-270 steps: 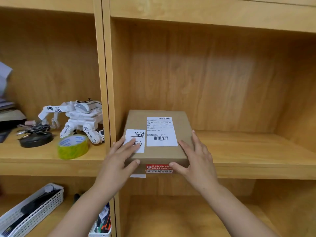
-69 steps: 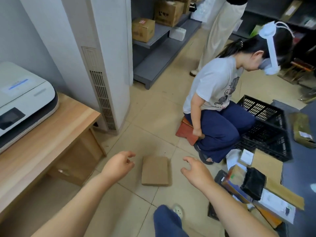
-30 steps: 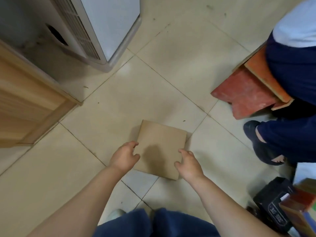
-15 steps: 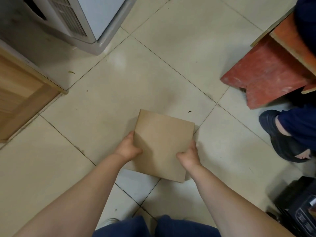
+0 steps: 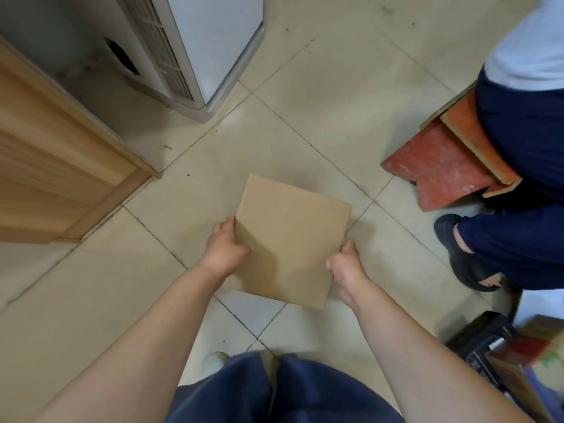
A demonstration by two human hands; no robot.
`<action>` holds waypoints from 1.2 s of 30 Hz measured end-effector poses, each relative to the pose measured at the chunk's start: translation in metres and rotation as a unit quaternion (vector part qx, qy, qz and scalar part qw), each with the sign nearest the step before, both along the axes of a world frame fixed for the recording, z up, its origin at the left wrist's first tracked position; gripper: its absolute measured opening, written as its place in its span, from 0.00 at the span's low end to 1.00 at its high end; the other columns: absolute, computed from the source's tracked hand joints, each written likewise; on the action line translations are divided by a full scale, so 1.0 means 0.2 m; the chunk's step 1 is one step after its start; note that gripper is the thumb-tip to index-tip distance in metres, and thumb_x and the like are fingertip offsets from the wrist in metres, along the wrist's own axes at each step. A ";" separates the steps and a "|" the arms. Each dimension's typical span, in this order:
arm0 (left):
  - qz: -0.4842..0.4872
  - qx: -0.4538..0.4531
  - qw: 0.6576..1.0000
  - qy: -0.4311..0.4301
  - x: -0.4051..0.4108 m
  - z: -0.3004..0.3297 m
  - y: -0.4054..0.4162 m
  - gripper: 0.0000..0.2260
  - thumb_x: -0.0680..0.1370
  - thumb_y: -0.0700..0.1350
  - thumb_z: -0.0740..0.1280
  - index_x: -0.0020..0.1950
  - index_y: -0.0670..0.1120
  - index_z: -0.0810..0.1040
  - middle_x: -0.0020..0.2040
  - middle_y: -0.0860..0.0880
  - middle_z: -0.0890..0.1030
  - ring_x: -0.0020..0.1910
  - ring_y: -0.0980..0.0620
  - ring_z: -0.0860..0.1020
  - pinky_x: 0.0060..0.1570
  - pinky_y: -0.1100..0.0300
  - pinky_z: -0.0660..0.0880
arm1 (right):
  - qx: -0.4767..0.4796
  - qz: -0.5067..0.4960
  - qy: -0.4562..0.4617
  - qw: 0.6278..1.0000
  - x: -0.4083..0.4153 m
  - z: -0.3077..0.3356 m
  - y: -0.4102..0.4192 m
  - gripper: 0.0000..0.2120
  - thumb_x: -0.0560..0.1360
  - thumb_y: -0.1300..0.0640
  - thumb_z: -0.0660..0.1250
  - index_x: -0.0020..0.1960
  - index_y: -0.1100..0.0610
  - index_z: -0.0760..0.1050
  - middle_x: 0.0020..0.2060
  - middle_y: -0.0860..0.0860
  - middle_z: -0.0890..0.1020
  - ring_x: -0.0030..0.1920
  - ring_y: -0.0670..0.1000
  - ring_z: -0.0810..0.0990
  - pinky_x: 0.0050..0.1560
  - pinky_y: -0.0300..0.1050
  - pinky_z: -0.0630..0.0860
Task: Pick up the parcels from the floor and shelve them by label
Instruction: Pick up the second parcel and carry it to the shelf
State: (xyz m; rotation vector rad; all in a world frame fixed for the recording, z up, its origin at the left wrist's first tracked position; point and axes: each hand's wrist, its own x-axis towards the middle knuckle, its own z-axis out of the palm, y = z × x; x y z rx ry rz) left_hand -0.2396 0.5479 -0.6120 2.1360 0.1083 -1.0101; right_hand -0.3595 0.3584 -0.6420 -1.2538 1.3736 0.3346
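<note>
1. Gripping the plain brown parcel (image 5: 293,239) from both sides, I have my left hand (image 5: 224,250) on its left edge and my right hand (image 5: 346,267) on its right edge, fingers clamped on the cardboard.
2. It sits tilted over the tiled floor (image 5: 290,96); I cannot tell whether it touches.
3. A red stool (image 5: 439,169) stands well right, under a seated person (image 5: 525,123).
4. A white floor unit (image 5: 198,41) and a wooden cabinet (image 5: 48,166) stand at upper left.

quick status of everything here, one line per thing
flat brown cardboard parcel: gripped at both side edges, plain face up, no label showing
left hand: closed on the parcel's left edge
right hand: closed on the parcel's right edge
red wooden stool: on the floor, another person sitting on it
</note>
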 end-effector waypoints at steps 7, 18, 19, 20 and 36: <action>0.016 -0.007 0.998 -0.058 0.06 0.80 0.07 0.40 0.66 0.44 0.73 0.74 0.47 0.56 0.66 0.44 0.64 0.66 0.42 0.64 0.66 0.46 0.66 | -0.018 0.023 -0.076 0.997 0.12 0.78 0.02 0.45 0.49 0.63 0.56 0.68 0.53 0.63 0.60 0.51 0.64 0.55 0.53 0.69 0.35 0.42 0.67; 0.072 -0.074 0.983 -0.154 0.18 2.16 0.31 0.39 0.67 0.45 0.73 0.73 0.52 0.57 0.65 0.46 0.64 0.66 0.43 0.63 0.66 0.44 0.66 | -0.013 0.062 -0.175 0.983 0.34 2.12 0.15 0.50 0.47 0.54 0.67 0.69 0.45 0.59 0.72 0.54 0.63 0.67 0.56 0.70 0.42 0.44 0.68; 0.078 -0.086 0.981 -0.156 0.19 2.25 0.34 0.38 0.68 0.45 0.72 0.73 0.54 0.56 0.65 0.47 0.63 0.66 0.43 0.63 0.66 0.43 0.66 | -0.005 0.057 -0.189 0.980 0.35 2.23 0.16 0.52 0.49 0.51 0.69 0.71 0.45 0.56 0.72 0.52 0.63 0.66 0.56 0.70 0.48 0.49 0.71; 0.085 -0.098 0.979 -0.157 0.20 2.34 0.37 0.37 0.69 0.46 0.71 0.73 0.56 0.55 0.65 0.47 0.63 0.66 0.44 0.63 0.66 0.43 0.65 | -0.002 0.056 -0.202 0.978 0.37 2.36 0.18 0.52 0.51 0.48 0.71 0.73 0.43 0.54 0.72 0.50 0.63 0.66 0.54 0.71 0.53 0.52 0.72; 0.188 -0.275 0.929 -0.159 0.14 3.05 1.00 0.22 0.78 0.45 0.59 0.70 0.57 0.59 0.66 0.55 0.67 0.58 0.54 0.71 0.55 0.54 0.68 | -0.024 0.159 -0.273 0.949 0.54 3.32 0.73 0.26 0.76 0.36 0.52 0.69 0.47 0.63 0.63 0.47 0.72 0.61 0.52 0.70 0.65 0.61 0.65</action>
